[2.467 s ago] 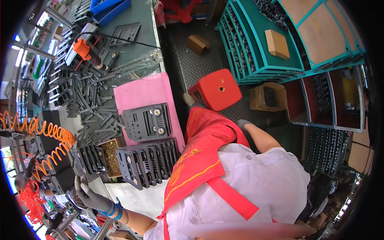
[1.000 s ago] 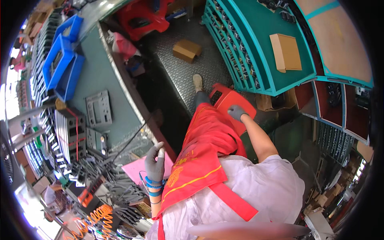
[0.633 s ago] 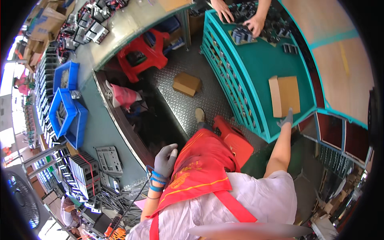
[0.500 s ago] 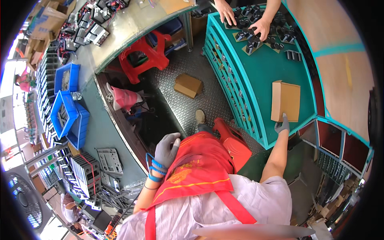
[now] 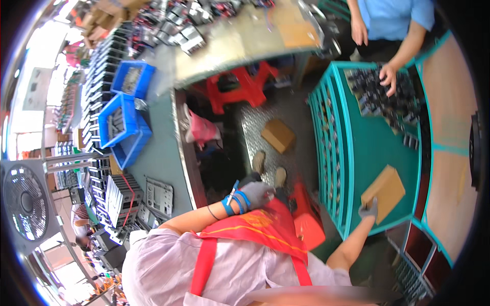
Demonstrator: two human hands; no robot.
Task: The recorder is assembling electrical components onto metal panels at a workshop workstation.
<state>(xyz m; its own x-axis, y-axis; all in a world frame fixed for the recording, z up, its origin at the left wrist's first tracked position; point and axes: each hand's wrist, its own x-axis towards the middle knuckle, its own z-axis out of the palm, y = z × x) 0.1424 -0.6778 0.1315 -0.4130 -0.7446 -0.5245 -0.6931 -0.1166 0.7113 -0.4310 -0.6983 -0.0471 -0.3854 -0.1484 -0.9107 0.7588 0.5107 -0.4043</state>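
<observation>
My right hand point(image 5: 368, 209), in a grey glove, grips the near left edge of a shallow brown cardboard box point(image 5: 389, 191). The box sits at an angle over the near end of the green top of a teal rack point(image 5: 365, 153). My left hand point(image 5: 258, 194), also gloved in grey with blue bands at the wrist, hangs in front of my red apron, apart from the rack. Its fingers are smeared by motion. Black cylindrical parts on boards point(image 5: 380, 97) crowd the far end of the rack top.
A person in a blue shirt point(image 5: 390, 20) stands beyond the rack, one hand over the black parts. Another cardboard box point(image 5: 278, 135) lies on the metal floor. A red stool point(image 5: 309, 227) stands beside my legs. Blue bins point(image 5: 122, 127) are on the left bench.
My view has swung, shifting the scene rightward and down. The cardboard box has turned at an angle in my right hand. The other person's hands have drawn apart, one lifted off the parts.
</observation>
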